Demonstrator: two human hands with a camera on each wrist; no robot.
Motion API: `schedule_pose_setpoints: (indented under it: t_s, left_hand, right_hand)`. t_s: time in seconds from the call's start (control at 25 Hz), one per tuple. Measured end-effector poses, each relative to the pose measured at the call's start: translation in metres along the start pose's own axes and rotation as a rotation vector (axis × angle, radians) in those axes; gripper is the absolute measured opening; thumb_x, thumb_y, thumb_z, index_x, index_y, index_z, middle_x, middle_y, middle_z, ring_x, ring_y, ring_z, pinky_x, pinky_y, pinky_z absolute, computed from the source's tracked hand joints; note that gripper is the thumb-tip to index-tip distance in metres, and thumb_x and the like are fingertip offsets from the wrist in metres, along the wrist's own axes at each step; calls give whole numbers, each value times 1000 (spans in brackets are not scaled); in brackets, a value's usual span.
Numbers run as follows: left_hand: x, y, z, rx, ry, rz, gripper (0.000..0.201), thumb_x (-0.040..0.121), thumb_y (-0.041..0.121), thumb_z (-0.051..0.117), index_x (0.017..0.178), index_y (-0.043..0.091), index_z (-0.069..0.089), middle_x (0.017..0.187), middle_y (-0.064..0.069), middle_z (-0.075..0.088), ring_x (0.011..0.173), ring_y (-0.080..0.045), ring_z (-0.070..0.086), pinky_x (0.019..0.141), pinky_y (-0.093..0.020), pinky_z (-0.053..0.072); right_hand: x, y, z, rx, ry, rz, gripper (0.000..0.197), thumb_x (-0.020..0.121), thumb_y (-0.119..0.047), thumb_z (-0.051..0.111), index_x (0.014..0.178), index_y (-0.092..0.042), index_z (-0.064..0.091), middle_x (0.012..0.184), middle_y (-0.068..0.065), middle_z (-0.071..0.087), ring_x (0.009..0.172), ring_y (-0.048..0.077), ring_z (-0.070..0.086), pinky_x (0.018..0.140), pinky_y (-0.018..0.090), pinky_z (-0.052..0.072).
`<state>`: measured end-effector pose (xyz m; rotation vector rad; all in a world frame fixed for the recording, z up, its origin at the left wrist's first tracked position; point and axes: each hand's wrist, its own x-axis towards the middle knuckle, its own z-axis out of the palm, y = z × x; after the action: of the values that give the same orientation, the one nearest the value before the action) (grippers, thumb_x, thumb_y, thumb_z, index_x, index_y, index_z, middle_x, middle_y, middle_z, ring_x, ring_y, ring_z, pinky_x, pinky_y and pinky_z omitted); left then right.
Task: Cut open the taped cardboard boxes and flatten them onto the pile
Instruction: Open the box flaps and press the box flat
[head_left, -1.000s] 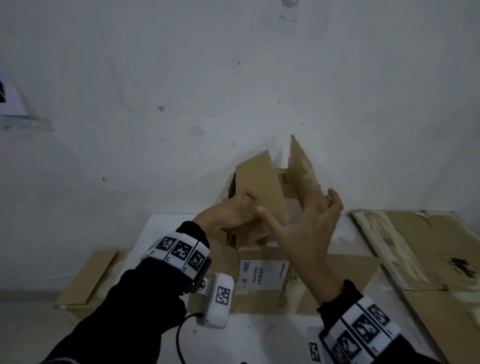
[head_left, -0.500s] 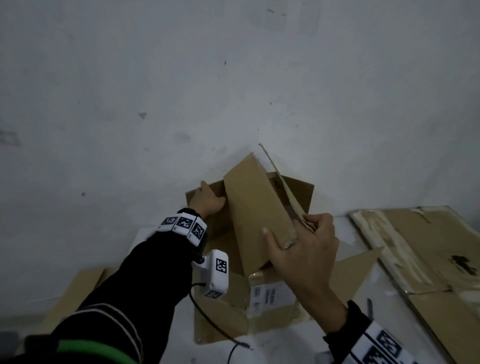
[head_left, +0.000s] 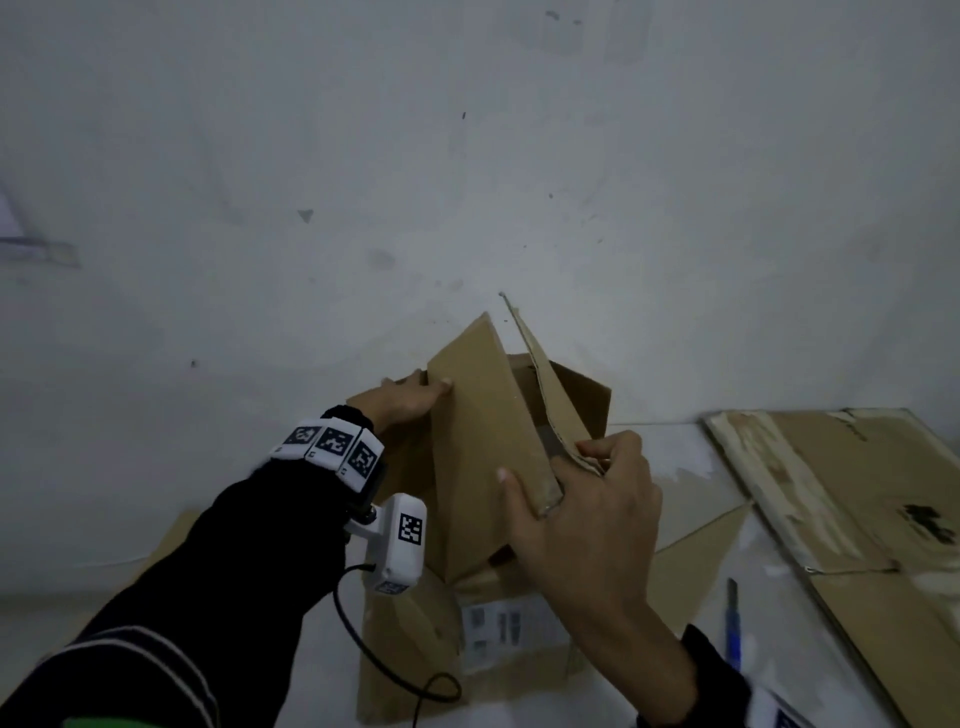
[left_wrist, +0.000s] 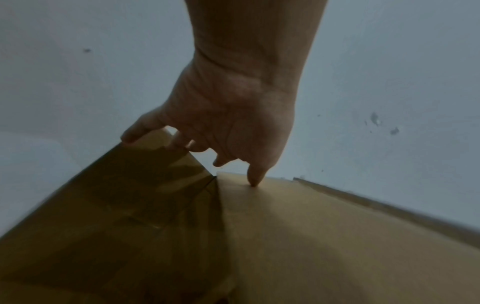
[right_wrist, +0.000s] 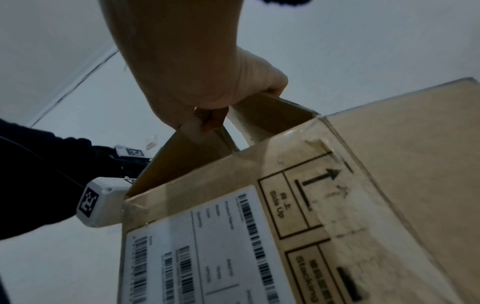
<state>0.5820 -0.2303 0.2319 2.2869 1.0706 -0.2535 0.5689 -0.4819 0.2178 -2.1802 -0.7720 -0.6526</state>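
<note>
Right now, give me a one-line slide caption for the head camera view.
Both hands collapse an opened cardboard box: left hand gripping its far flap, right hand pinching two upright flaps together.

White worktop (head_left: 691, 457) against the wall. On it: my opened cardboard box (head_left: 415, 639), flattened cardboard pile (head_left: 857, 499) at right, blue cutter (head_left: 733, 623) between.

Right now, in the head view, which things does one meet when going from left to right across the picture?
Left hand on the box's left flap → raised flap of the cardboard box → right hand gripping the flap edges → blue box cutter lying on the table → flattened cardboard pile.
</note>
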Motion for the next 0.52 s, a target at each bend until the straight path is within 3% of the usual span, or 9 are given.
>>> schedule_pose_setpoints:
  t_s: [0.12, 0.2, 0.32, 0.44, 0.52]
  left_hand:
    - [-16, -4, 3, 5, 17, 35, 77, 91, 67, 26, 153, 24, 7, 159, -10, 8, 146, -33, 9, 116, -54, 12]
    - [-40, -1, 6, -74, -55, 54, 70, 97, 56, 26, 151, 14, 13, 157, -9, 19, 142, -31, 23, 115, -45, 21]
    - [-79, -5, 11, -132, -176, 65, 60, 101, 49, 21, 144, 9, 34, 146, -9, 41, 132, -28, 41, 104, -34, 33]
    - [-98, -23, 25, -34, -82, 215, 51, 100, 51, 28, 118, 17, 63, 118, -7, 63, 101, -21, 57, 87, -30, 41]
    - [-98, -37, 38, 26, 21, 302, 47, 96, 58, 30, 102, 28, 66, 101, 1, 67, 91, -14, 56, 89, -33, 36]
  right_hand:
    - [7, -3, 14, -38, 16, 16, 41, 78, -57, 48, 74, -19, 62, 95, 4, 46, 83, 20, 50, 71, 29, 35]
    - [19, -5, 28, -91, -25, 45, 38, 80, -56, 52, 78, -18, 59, 98, 5, 43, 84, 21, 48, 73, 33, 37]
    - [36, -8, 48, -121, -115, 79, 40, 82, -58, 51, 84, -18, 56, 105, 6, 37, 91, 25, 45, 76, 37, 38]
    - [47, -3, 57, -23, -213, 58, 48, 79, -64, 51, 97, -20, 56, 112, 8, 33, 99, 30, 43, 80, 44, 48]
    - [49, 9, 54, 18, -270, 17, 56, 74, -70, 53, 106, -25, 57, 115, 7, 33, 104, 30, 44, 83, 43, 49]
